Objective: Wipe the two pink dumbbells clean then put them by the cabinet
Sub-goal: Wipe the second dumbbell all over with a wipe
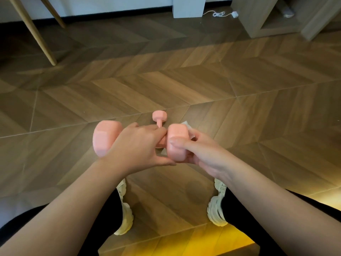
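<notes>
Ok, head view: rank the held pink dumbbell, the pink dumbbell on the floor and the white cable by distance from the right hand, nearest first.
1. Held pink dumbbell, its right head in the right hand's grip.
2. Pink dumbbell on the floor, lying just beyond the held one.
3. White cable, far ahead near the cabinet.

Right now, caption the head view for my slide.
Left hand grips a pink dumbbell; right hand holds a cloth against its end; second dumbbell on floor.

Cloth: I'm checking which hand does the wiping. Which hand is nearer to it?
Right. The right hand holds the cloth against one end of the held dumbbell; the left hand grips its handle, on the other side of that end.
</notes>
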A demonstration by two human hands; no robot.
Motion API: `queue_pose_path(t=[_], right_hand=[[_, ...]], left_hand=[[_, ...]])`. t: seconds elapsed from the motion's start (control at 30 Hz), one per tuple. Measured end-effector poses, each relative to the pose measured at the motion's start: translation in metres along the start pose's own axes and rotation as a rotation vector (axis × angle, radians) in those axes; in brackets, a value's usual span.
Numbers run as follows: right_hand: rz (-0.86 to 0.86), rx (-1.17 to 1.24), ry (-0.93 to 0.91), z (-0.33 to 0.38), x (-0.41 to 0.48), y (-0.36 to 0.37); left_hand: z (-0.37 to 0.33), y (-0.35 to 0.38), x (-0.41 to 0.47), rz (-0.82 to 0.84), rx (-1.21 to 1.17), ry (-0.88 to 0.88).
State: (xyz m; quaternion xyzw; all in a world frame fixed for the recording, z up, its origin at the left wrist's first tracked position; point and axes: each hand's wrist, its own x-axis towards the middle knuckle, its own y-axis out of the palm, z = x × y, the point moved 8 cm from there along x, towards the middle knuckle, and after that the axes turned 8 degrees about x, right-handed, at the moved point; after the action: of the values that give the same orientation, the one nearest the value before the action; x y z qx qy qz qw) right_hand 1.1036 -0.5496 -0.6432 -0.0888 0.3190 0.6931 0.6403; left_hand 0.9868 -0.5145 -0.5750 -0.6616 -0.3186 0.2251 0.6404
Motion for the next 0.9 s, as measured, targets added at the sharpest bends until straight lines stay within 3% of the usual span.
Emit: queue_pose_path(t=[0.17,0.27,0.33,0.4,0.47,0.5,0.57,0.67,0.77,0.9], right_hand=[[-0.146,0.217,0.055,-0.009,0.002,-0.008],[-0.182,0.363,-0.004,0.005,-0.001,-0.01],[-0.172,0.404,-0.082,0.02,-0.006,-0.01],[-0.142,0.402,-0.162,0.035,-0.012,-0.006],[-0.119,0.401,-0.216,0.044,-0.018,0.002],[-0.101,0.388,-0.24,0.047,-0.021,0.008],[-0.079,0.311,-0.291,0.049,-0.026,0.023],[-0.068,0.036,-0.398,0.058,-0.035,0.045],[-0.072,-0.198,-0.558,0.073,-0.045,0.061],[-0.139,-0.404,-0.804,0.09,-0.06,0.067]], left_hand=[[0.001,-0.006,0.001,-0.06,-0.021,-0.051],[0.009,-0.034,-0.003,-0.272,-0.175,-0.144],[0.025,-0.036,-0.01,-0.253,-0.378,-0.366],[0.033,-0.017,-0.015,-0.05,-0.628,-0.615],[0.029,-0.001,-0.015,0.093,-1.051,-0.782],[0.023,0.001,-0.011,0.072,-1.318,-0.82],[0.017,-0.006,-0.003,-0.142,-1.759,-0.859],[0.023,-0.01,-0.01,-0.497,-2.117,-1.016],[0.028,-0.01,-0.01,-0.605,-2.325,-1.064],[0.041,-0.013,-0.003,-0.624,-2.318,-1.139]])
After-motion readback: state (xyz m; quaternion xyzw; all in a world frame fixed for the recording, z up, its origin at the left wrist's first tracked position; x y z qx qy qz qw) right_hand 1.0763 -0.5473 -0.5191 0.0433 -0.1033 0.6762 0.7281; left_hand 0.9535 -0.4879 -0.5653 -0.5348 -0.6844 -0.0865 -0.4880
